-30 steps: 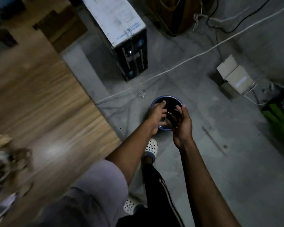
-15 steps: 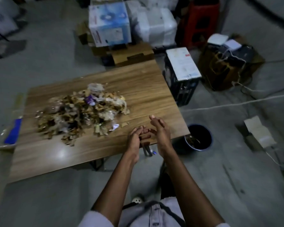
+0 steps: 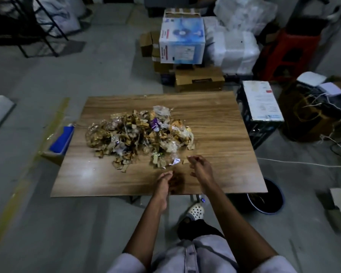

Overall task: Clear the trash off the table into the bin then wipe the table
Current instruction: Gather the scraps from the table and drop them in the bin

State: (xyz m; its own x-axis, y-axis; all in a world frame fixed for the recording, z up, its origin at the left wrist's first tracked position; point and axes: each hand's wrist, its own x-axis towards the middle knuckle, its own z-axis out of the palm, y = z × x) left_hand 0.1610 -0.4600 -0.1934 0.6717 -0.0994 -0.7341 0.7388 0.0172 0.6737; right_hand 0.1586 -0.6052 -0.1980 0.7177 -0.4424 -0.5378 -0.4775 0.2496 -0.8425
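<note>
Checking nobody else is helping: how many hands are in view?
2. The left hand hovers over the table near its front edge; the right hand is just beyond it, beside the trash pile. None seem hidden.

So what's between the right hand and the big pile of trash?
The head view shows only a strip of table with two strays, a crumpled white scrap and a tan scrap, between the right hand and the trash pile.

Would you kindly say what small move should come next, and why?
Probably scoop the near edge of the heap of brown scraps and crinkled wrappers: the left hand and right hand hover empty over the wooden table just short of it, and the dark round bin stands nearby.
</note>
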